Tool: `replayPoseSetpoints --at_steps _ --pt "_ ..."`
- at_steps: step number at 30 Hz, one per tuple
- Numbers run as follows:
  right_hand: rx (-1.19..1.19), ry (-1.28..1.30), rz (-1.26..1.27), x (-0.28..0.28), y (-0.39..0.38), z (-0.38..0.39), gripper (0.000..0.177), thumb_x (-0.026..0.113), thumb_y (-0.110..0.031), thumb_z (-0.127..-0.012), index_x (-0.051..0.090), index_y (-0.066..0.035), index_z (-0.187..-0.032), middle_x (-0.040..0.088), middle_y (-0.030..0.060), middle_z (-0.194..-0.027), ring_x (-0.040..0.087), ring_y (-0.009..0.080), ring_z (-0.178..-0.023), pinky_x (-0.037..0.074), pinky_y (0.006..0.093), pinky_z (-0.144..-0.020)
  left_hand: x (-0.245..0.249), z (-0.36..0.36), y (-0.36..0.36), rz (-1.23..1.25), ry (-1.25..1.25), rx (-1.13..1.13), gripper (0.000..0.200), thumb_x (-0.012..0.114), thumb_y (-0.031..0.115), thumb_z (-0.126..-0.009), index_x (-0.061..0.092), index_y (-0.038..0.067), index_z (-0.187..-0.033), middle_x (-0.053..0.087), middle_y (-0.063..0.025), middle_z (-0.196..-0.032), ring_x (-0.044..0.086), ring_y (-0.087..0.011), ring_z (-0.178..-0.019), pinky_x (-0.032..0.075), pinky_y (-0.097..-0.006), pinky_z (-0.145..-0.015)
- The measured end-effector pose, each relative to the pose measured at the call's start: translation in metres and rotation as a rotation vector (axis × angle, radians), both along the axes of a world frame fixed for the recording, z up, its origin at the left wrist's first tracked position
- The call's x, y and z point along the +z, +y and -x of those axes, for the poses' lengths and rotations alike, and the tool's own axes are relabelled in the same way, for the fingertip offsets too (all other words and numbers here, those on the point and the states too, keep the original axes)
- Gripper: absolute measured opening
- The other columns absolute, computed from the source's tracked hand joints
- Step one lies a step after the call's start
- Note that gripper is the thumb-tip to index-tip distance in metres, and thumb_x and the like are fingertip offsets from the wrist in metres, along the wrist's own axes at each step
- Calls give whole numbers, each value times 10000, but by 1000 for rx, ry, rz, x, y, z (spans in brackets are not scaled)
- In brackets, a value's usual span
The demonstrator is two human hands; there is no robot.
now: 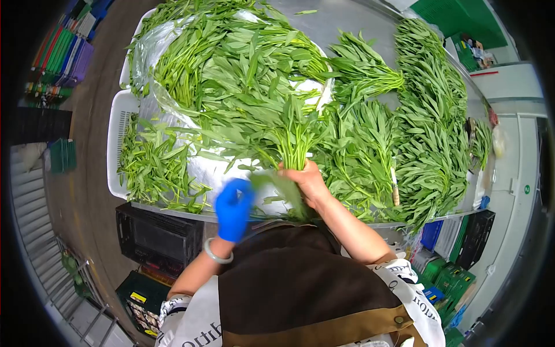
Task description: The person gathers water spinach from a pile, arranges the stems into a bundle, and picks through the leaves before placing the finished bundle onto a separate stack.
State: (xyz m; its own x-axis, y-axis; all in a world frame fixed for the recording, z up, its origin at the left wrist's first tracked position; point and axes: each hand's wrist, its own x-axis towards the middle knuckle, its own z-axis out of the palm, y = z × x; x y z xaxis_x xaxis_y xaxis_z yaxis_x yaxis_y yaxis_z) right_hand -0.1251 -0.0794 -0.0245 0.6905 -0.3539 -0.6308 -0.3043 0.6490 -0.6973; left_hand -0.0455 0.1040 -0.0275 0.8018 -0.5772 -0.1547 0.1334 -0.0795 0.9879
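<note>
A bunch of water spinach point(293, 143) stands leaves-up in my right hand point(306, 180), which is wrapped round its stems. My left hand point(233, 209), in a blue glove, is beside it with the fingers curled in. A motion-blurred leaf point(278, 188) spans the gap between the glove and the stems, and I cannot tell whether the fingers hold it. Under and around both hands lie loose water spinach and a white plastic sheet point(217, 172). A knife with a pale handle point(395, 188) rests among the greens to the right.
Loose stems fill a white basket point(117, 144) on the left. Laid-out bunches form a long row point(430, 121) on the right of the metal table point(361, 16), with another bunch point(365, 69) beside it. A black crate point(155, 234) stands below the table's front edge.
</note>
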Motion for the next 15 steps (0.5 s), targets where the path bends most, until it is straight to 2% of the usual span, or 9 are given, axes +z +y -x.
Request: replayPoseSetpoints --at_steps 2,3,6,7,10,11,12,14,15 --pt "91 -55 126 7 3 2 218 691 -14 -759 607 12 -959 656 81 -844 631 150 -756 499 278 -713 11 -36 -4 235 417 193 291 518 187 -938 569 38 -1182 597 -27 -928 560 -128 -829 470 -275 -778" --pt "144 -87 190 9 6 2 216 692 -17 -760 609 15 -956 660 82 -850 635 154 -755 505 280 -710 6 -45 0 195 680 191 418 492 256 -955 481 24 -1302 609 -63 -1052 583 -143 -915 481 -284 -830" --pt "193 -137 214 13 14 0 219 701 -10 -760 615 13 -960 661 73 -860 630 131 -766 510 268 -719 -2 -30 7 54 613 -241 458 470 332 -964 484 32 -1311 600 -64 -1148 592 -160 -926 472 -276 -849" --pt "225 -119 347 11 18 0 234 719 -22 -755 622 5 -965 663 56 -857 631 117 -771 510 257 -724 -15 -26 9 99 629 -338 439 504 272 -955 479 18 -1312 590 -61 -1186 587 -161 -1007 463 -285 -891" --pt "253 -113 285 18 26 0 248 748 -58 -743 631 -3 -955 665 37 -848 625 110 -763 507 259 -717 -24 -15 12 56 474 -354 426 558 180 -926 480 13 -1310 588 -53 -1187 577 -154 -1021 456 -299 -918" --pt "312 -36 408 16 29 1 258 758 -99 -740 642 -11 -953 669 34 -843 627 111 -758 505 267 -709 -41 -13 21 41 440 -343 449 595 101 -894 471 8 -1315 593 -50 -1170 566 -145 -1033 448 -302 -931" --pt "274 -28 437 12 34 4 268 763 -128 -737 649 -13 -951 674 41 -853 628 114 -755 505 273 -704 -36 -11 25 -8 432 -272 412 624 117 -881 529 18 -1270 618 -46 -1131 567 -135 -1030 452 -300 -921" --pt "274 -77 346 15 44 -3 236 728 -76 -749 639 5 -951 676 53 -862 641 127 -774 513 277 -728 -52 -12 49 -178 254 -280 333 647 136 -872 604 43 -1189 645 -49 -1085 568 -122 -1037 457 -297 -906" --pt "235 -56 376 28 51 -10 227 718 -54 -751 631 17 -948 671 60 -842 646 138 -784 518 283 -737 -53 -12 69 -249 188 -249 313 665 165 -858 630 57 -1150 653 -63 -1073 586 -149 -1020 464 -310 -894"
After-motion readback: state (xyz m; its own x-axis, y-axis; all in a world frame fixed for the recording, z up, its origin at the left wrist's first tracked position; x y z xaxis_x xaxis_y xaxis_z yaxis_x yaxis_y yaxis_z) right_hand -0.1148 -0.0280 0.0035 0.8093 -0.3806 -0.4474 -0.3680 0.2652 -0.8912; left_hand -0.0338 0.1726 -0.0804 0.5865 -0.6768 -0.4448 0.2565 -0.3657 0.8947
